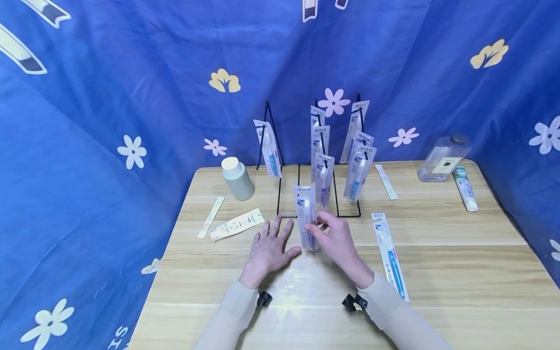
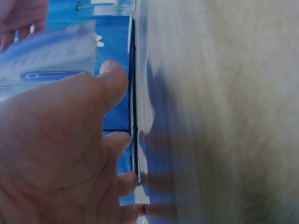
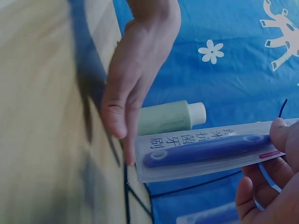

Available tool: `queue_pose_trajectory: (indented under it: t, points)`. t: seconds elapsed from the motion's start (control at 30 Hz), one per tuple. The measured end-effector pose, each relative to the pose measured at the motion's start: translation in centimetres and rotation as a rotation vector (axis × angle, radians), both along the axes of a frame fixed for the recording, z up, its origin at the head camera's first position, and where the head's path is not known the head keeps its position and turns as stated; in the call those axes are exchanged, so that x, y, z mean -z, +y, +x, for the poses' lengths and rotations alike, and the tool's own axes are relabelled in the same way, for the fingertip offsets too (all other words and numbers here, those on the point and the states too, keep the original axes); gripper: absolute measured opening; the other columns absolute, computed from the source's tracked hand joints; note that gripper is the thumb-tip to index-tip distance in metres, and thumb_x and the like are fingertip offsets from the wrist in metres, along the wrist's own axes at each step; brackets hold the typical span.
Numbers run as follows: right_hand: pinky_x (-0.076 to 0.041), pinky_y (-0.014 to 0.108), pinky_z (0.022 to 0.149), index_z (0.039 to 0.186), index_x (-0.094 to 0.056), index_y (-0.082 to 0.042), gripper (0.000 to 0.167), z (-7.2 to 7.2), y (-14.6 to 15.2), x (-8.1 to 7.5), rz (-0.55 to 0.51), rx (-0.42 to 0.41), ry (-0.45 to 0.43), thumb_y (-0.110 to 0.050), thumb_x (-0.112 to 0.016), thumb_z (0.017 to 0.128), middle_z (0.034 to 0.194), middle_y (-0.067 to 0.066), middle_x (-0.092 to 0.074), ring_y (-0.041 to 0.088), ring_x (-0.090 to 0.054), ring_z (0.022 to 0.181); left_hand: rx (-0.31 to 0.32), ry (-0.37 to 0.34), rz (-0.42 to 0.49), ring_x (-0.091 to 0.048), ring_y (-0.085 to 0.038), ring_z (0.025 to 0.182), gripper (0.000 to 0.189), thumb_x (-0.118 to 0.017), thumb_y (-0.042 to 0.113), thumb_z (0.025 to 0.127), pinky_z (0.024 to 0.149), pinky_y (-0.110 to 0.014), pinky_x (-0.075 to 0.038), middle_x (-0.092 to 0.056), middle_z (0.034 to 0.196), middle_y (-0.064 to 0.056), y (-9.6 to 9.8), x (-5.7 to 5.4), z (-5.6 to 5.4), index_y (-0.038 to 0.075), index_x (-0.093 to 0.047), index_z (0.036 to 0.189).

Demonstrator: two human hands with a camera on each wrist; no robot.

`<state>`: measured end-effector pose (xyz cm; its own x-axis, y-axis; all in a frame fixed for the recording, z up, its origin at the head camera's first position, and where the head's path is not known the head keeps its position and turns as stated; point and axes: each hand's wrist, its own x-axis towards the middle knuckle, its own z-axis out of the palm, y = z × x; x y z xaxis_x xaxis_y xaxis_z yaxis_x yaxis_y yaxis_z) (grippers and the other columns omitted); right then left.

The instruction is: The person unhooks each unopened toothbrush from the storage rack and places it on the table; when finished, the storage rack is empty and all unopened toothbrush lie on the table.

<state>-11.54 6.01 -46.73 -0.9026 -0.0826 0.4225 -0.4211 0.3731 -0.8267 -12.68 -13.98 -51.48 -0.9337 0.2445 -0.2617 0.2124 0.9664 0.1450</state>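
Toothbrush (image 3: 203,149) inside clear pack (image 3: 191,139)

Before me, deep blue cloth (image 1: 166,107) scattered with white, pale pink and yellow flowers (image 1: 132,151); light brown table (image 1: 463,287) with streaked grain; black rack (image 1: 347,217); grey-green bottle (image 1: 239,182), white cap (image 1: 229,163); held toothbrush (image 3: 201,150) purple, flat-lying toothbrush (image 1: 393,265) blue.
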Motion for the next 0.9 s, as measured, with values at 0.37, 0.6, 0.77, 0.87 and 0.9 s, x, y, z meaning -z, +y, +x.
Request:
queue_pose_trajectory:
  t: [0.37,0.6,0.77,0.87,0.9]
  points:
    - [-0.058,0.023,0.064,0.101,-0.074,-0.005,0.016,2.6,3.8,2.0,0.020,0.050,-0.167,-0.012,-0.078,0.087,0.089,0.008,-0.077,0.012,-0.067,0.074,0.003,0.007,0.012,-0.019,-0.045,0.155,0.084,-0.046,0.074,0.094,0.119,-0.066,-0.029,-0.011,0.173,-0.007,0.1,0.1,-0.1,0.035,-0.019,0.163]
    - [-0.056,0.023,0.062,0.097,-0.074,-0.005,0.007,3.8,6.5,2.8,0.062,0.080,-0.124,-0.006,-0.073,0.091,0.090,0.010,-0.078,0.004,-0.062,0.072,0.007,0.010,0.013,-0.019,-0.044,0.156,0.084,-0.045,0.074,0.094,0.119,-0.065,-0.029,-0.011,0.173,-0.006,0.1,0.2,-0.1,0.034,-0.018,0.163]
    - [-0.053,0.023,0.060,0.090,-0.072,-0.005,0.003,4.6,8.2,3.0,0.079,0.113,-0.089,-0.005,-0.071,0.092,0.085,0.008,-0.077,-0.001,-0.059,0.071,0.007,0.004,0.012,-0.019,-0.044,0.156,0.083,-0.045,0.073,0.095,0.120,-0.066,-0.029,-0.010,0.173,-0.006,0.2,0.1,-0.2,0.034,-0.018,0.163]
    - [-0.054,0.022,0.060,0.089,-0.073,-0.001,0.006,4.9,9.2,2.9,0.081,0.144,-0.063,-0.005,-0.071,0.093,0.084,0.009,-0.077,-0.001,-0.059,0.070,0.004,-0.002,0.005,-0.017,-0.044,0.156,0.083,-0.044,0.073,0.095,0.120,-0.066,-0.028,-0.009,0.173,-0.006,0.2,0.2,-0.2,0.035,-0.016,0.164]
    - [-0.053,0.021,0.061,0.090,-0.073,0.000,0.007,5.0,9.6,2.8,0.085,0.158,-0.063,-0.006,-0.071,0.093,0.085,0.010,-0.077,-0.002,-0.059,0.071,0.003,-0.003,0.002,-0.017,-0.044,0.156,0.083,-0.043,0.074,0.095,0.121,-0.065,-0.028,-0.009,0.173,-0.006,0.2,0.2,-0.2,0.035,-0.015,0.164]
